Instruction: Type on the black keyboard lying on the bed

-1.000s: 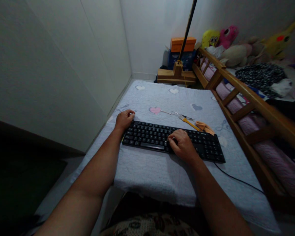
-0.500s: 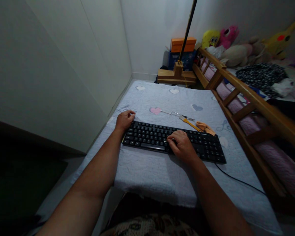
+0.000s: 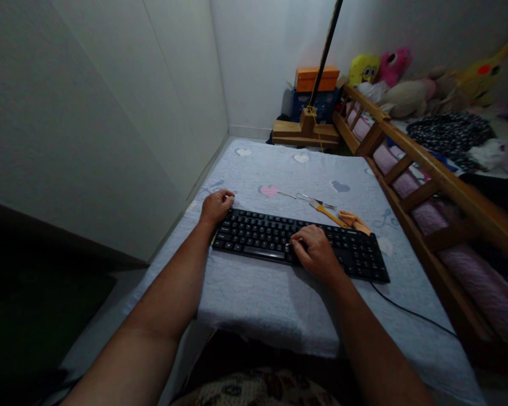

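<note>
A black keyboard (image 3: 254, 234) lies slightly askew on the cloth-covered table. At its far left corner, my left hand (image 3: 216, 206) is curled closed and grips the edge. My right hand (image 3: 315, 248) is over the keys right of the space bar, with thumb and fingers pinched together. A small white tip pokes out of that pinch toward the keys, like the end of a cotton swab (image 3: 288, 245); the rest of it is hidden by the fingers. Behind the keyboard lie a thin white stick (image 3: 287, 195), a wire tool (image 3: 305, 197) and a yellow-handled brush (image 3: 328, 212).
A folded tan cloth (image 3: 354, 220) touches the keyboard's back edge. The keyboard cable (image 3: 410, 310) trails off right across the patterned tablecloth (image 3: 254, 287). A wooden bed rail (image 3: 423, 160) runs along the right, a pale cabinet (image 3: 122, 113) along the left. A wooden stand (image 3: 307, 129) is behind.
My right hand has shifted slightly right along the keys, its fingers still pinched. The left hand stays at the keyboard's corner, and the whole view has moved a little.
</note>
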`<state>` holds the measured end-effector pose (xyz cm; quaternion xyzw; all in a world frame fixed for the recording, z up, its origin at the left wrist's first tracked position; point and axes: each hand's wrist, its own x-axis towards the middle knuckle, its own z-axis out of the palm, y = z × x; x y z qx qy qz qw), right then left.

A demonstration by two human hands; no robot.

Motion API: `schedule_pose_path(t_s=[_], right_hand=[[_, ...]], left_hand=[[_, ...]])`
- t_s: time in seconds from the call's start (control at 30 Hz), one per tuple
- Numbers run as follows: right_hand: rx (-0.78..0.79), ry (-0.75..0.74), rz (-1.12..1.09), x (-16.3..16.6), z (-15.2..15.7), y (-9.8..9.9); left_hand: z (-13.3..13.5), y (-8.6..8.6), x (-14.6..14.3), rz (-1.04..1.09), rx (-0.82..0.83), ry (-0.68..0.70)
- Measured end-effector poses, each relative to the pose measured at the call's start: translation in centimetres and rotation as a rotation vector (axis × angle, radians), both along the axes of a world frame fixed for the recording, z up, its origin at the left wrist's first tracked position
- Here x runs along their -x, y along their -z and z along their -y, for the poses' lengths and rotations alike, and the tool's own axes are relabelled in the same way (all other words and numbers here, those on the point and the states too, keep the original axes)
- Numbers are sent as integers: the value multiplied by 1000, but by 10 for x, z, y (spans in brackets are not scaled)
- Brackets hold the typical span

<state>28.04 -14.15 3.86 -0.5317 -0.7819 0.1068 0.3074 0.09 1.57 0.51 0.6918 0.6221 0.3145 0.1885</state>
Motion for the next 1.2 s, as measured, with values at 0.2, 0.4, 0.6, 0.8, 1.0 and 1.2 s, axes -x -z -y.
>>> schedule_pose_path(t_s=[0.2, 0.4, 0.6, 0.8, 1.0, 1.2], right_hand=[[-3, -17, -8, 1, 0, 1], [-1, -45, -7, 5, 1, 1], [1, -20, -9, 3, 1, -1], [4, 11, -6, -1, 2, -2], [10, 11, -7, -2, 2, -3], [24, -3, -12, -1, 3, -4]], left_hand=[[-1, 1, 0, 6, 0, -5], [0, 0, 0, -1, -2, -8], [1, -2, 0, 0, -6, -11], [0, 0, 1, -5, -6, -9], [-1, 1, 1, 1, -9, -3], [-2, 2, 2, 0, -9, 0]])
